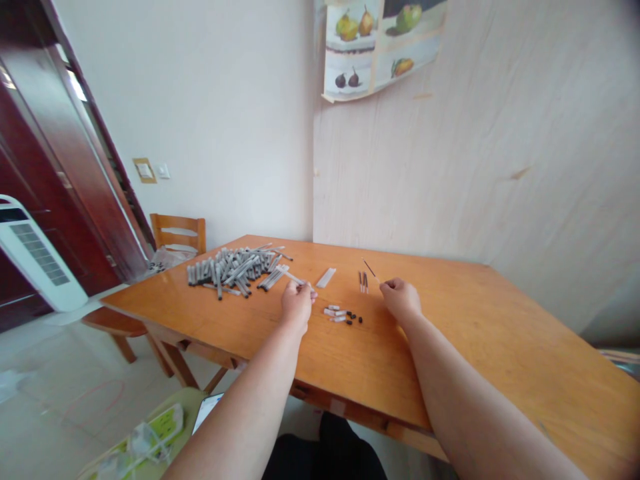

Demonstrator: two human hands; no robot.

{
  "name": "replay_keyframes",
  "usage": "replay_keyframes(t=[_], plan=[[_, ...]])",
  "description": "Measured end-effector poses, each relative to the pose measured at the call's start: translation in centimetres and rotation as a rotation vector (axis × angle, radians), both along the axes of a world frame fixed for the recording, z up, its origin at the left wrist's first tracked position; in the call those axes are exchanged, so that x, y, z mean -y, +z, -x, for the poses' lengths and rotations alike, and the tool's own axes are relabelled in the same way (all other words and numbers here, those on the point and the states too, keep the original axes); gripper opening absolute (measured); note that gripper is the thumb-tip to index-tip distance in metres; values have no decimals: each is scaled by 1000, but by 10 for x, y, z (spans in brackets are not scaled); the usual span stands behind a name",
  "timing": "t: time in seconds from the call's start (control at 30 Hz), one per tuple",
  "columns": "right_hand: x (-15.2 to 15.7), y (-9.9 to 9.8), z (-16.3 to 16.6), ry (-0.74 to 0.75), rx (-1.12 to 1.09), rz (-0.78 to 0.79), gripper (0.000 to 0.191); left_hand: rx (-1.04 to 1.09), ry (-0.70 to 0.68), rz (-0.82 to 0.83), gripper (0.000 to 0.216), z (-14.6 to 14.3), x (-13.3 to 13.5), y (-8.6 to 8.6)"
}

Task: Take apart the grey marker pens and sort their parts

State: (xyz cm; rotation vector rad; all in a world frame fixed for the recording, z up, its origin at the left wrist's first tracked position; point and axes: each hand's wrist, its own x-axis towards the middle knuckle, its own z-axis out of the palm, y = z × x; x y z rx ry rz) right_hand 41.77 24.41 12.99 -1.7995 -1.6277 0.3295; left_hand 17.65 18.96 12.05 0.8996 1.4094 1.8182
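Note:
My left hand (297,304) is closed around a clear pen barrel (292,275) that points up and to the left. Between the fingertips of my right hand (401,298) is a thin pen refill (371,269) with dark ink, tilted up to the left. Just left of that hand, two dark refills (363,281) lie side by side. A few clear empty barrels (327,277) rest between my hands. Nearer to me are several clear pen caps (336,313) and small black end plugs (353,317).
A large heap of pens (235,267) covers the table's left part, with a short row of pens (271,278) beside it. The wooden table (480,327) meets the wall at the back. A wooden chair (179,231) stands behind its left end; a power strip (157,430) sits low at the left.

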Motion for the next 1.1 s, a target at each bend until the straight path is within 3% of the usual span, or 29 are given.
replay_keyframes(t=[0.13, 0.3, 0.47, 0.77, 1.1], plan=[[2, -2, -3, -93, 111, 95, 33, -174, -18, 36, 14, 2, -3, -7], [1, -3, 3, -104, 199, 140, 34, -332, -32, 60, 16, 2, -6, -12], [3, 0, 8, -27, 231, 173, 35, -286, -16, 62, 29, 0, -8, -12], [1, -1, 9, 113, 245, 142, 36, -308, -43, 88, 29, -2, -3, -8], [5, 1, 15, 136, 332, 104, 40, -337, -45, 71, 30, 2, -6, -13]])
